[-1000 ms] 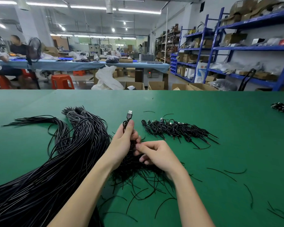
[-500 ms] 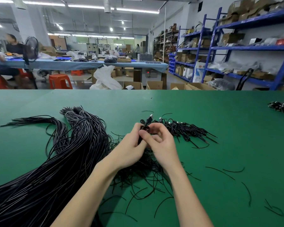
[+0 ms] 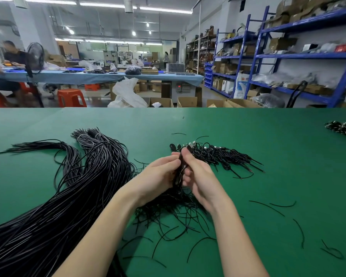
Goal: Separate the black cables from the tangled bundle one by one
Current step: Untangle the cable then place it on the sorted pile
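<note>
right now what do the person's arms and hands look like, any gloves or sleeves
Both are bare: the left hand and right hand wear no gloves, and both forearms are uncovered as far as the frame shows, with no sleeves. No rings, watch or wristband are visible.

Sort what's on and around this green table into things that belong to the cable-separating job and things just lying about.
Job:
left hand and right hand, both gripping the held cable
tangled bundle under the hands
plug-end pile just beyond
long cable bundle

Lying about:
stray offcuts
far pile
orange stool
cardboard boxes
blue shelves
</note>
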Tool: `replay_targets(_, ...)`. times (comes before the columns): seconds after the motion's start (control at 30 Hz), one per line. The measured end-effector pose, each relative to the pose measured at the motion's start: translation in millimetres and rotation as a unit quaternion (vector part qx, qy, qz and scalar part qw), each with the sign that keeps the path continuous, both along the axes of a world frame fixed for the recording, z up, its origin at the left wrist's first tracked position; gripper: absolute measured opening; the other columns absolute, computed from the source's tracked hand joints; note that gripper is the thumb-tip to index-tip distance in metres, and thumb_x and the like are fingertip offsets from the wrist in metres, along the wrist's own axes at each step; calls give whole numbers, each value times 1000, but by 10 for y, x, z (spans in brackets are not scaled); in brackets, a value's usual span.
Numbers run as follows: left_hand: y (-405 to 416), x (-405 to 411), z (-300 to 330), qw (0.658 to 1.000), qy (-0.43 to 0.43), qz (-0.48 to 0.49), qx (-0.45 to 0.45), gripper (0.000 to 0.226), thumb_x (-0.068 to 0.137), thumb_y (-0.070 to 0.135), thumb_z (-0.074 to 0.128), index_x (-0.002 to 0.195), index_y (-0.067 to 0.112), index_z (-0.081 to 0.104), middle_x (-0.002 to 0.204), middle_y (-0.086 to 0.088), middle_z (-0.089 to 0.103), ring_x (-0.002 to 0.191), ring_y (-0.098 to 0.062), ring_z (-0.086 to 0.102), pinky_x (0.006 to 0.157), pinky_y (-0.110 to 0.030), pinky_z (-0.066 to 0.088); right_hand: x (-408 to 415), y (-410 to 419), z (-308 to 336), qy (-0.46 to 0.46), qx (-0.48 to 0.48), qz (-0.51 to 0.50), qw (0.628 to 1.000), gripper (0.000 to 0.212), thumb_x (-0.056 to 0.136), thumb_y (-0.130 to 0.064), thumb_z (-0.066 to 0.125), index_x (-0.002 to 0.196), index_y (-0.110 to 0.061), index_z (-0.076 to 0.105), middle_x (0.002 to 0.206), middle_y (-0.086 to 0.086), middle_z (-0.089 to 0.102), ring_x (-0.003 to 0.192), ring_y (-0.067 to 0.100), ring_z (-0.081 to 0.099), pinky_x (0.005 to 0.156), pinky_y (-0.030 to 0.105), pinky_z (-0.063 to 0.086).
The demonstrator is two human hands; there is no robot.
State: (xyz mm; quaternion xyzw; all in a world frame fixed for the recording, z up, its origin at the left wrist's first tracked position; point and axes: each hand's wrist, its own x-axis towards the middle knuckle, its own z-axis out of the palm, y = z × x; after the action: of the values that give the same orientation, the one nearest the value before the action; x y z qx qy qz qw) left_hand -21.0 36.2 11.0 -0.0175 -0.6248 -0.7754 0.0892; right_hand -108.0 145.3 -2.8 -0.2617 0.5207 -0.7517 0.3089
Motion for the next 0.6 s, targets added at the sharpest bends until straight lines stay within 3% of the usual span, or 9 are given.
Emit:
replay_targets(0.07,-58,6,11,999,1,14,40,33,105,15,41,124,-7,56,101,-16,65,91,-26,61,83,-34,52,-10,20,-5,-22,-7,18,1000,48,78,-67,71,94,-23,80,67,-9,58,60,7,54,62,22,48)
replay_targets(0.13,-122,14,5,998,-7,58,31,37,105,19,43,127,-7,59,113,-20,67,102,-30,61,89,-39,48,-25,27,-16,-6,17,-15,1000,37,97,-49,61,108,-18,76,91,-2,77,80,14,72,72,28,57)
replay_targets(0.2,-141,22,-8,997,-15,68,25,36,103,22,46,126,1,64,116,-16,68,103,-27,60,90,-39,46,-35,40,-17,19,23,-61,998,20,101,-30,61,110,-16,72,98,1,79,87,15,76,73,23,58)
replay_targets(0.3,-153,25,-28,995,-17,53,77,29,97,25,56,116,13,73,110,-7,72,92,-16,66,75,-26,54,-37,50,4,58,4,-100,993,9,96,-24,69,104,-18,71,91,-1,78,82,9,73,74,23,57)
replay_targets(0.43,-179,11,-39,992,-14,87,91,29,84,28,72,110,15,70,106,-5,73,81,-13,67,73,-26,55,-73,114,16,136,-5,-150,979,6,92,-19,75,92,-26,74,87,-10,74,81,4,66,73,22,53)
replay_targets(0.6,-209,20,-35,981,-51,180,45,52,70,33,82,115,15,62,77,10,71,64,-5,62,71,-25,51,-47,145,68,222,2,-77,972,12,85,-9,81,91,-19,76,87,-5,77,80,4,70,69,18,54)
